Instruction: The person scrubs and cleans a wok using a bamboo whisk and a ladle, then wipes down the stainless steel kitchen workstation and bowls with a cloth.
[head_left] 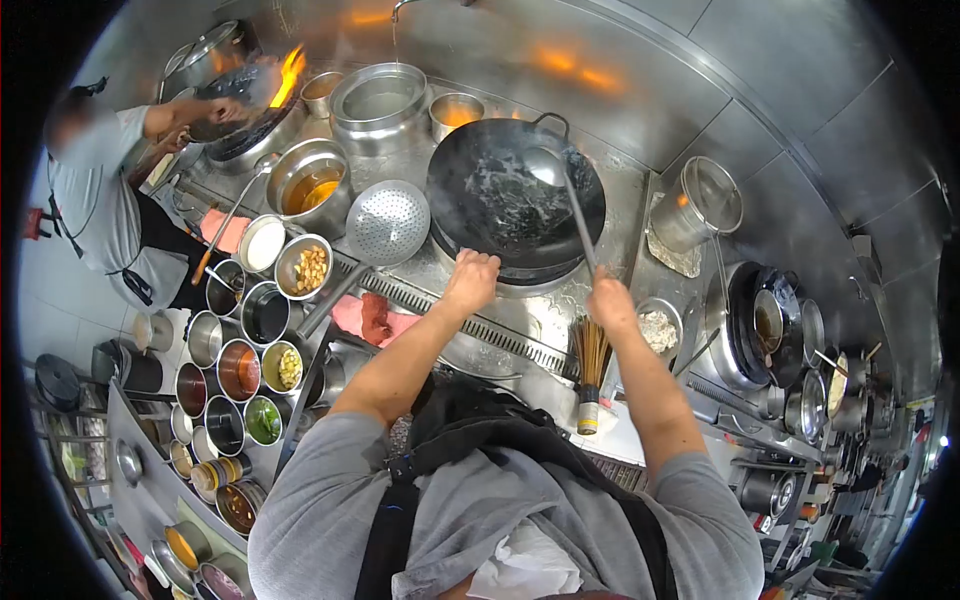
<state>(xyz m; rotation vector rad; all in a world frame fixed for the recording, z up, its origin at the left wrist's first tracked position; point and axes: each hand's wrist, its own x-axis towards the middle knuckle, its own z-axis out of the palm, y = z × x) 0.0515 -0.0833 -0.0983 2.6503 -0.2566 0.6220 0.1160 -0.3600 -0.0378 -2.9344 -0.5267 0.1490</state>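
A black wok sits on the burner in front of me, with a thin, wet-looking pale film and some steam inside. My left hand is closed at the wok's near rim, its fingertips partly hidden. In my right hand is the long handle of a ladle. The ladle's bowl rests inside the wok, towards the far right. A perforated skimmer lies left of the wok. Below my right hand stands a bamboo wok brush, bristles up.
Pots of liquid line the back left. Seasoning and ingredient containers crowd the left side. A strainer sits over a pot at right, near a bowl of white food. At far left, another person works beside an open flame.
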